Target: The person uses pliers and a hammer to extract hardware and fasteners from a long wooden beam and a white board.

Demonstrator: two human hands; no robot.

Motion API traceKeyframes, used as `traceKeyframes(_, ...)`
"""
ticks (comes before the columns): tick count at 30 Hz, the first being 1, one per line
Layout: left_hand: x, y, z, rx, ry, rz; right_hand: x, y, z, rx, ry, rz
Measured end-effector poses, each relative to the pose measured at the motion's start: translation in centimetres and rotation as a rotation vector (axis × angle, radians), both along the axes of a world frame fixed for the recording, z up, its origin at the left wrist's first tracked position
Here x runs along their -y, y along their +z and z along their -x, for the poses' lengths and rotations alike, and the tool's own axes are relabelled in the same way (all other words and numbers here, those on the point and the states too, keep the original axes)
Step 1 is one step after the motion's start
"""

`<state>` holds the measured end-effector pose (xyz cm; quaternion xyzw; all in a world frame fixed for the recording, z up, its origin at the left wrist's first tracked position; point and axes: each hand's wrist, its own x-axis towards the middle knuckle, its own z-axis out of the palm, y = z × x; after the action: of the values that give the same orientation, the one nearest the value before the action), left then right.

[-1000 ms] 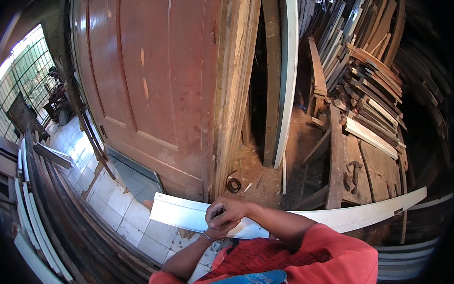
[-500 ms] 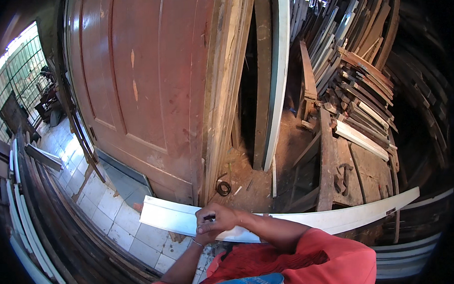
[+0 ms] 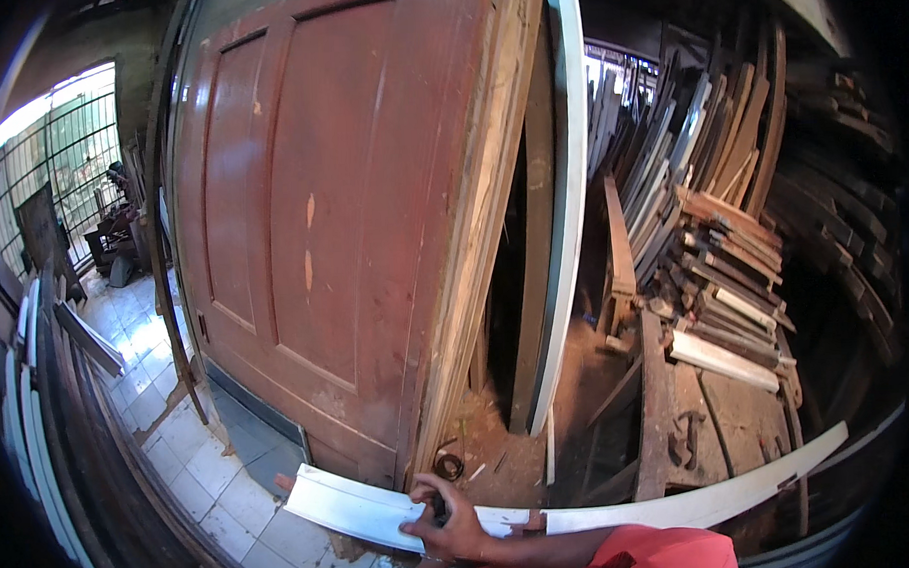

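Note:
A long white board [image 3: 683, 506] lies crosswise along the bottom of the view, with a bare reddish patch near its middle. My right hand [image 3: 445, 525] is over the board's left part, fingers bent around something dark that I cannot make out. Below it, my left hand [image 3: 434, 563] is mostly hidden; only part of the wrist shows. Behind the board stands a worn reddish-brown panelled door [image 3: 343, 238] with timber edges [image 3: 478, 243] beside it. A dark coil [image 3: 449, 464] rests on the floor just beyond my right hand.
A tall white-edged plank [image 3: 562, 210] stands right of the door. Stacked offcuts [image 3: 725, 275] top a rough wooden bench [image 3: 700, 426] holding a hammer [image 3: 687, 436]. Long boards [image 3: 70, 448] run along the left over white tiles [image 3: 190, 463], near a barred gate [image 3: 50, 158].
The view has tilted upward, so my hands, the board and the door appear lower. My right hand's fingers are raised and less tightly clasped with the left, whose forearm has mostly left view.

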<state>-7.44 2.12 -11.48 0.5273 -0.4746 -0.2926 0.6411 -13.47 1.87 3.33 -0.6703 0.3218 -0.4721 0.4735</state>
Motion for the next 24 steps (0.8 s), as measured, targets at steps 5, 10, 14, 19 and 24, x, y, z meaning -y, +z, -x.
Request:
traceKeyframes(5, 0.4, 1.2, 1.2, -0.056, 0.056, -0.007, -0.1, -1.2, 0.2, -0.226, -0.139, -0.11)
traceKeyframes(10, -0.9, 3.5, -4.7, -0.123, -0.377, -0.094, 7.1, -0.3, -0.5, -0.186, 0.742, -0.12)
traceKeyframes(14, 1.9, 0.6, -7.0, -0.188, -0.756, -0.19, 10.8, -2.9, -1.0, -0.157, 1.148, -0.23)
traceKeyframes(19, 1.6, 2.1, -6.3, -0.156, -0.805, -0.336, 9.1, -0.3, 0.2, -0.097, 1.176, -0.632)
traceKeyframes(24, -0.2, 3.4, -2.2, -0.029, -0.208, -0.066, 0.8, 0.1, -1.7, 0.083, -0.087, 0.094)
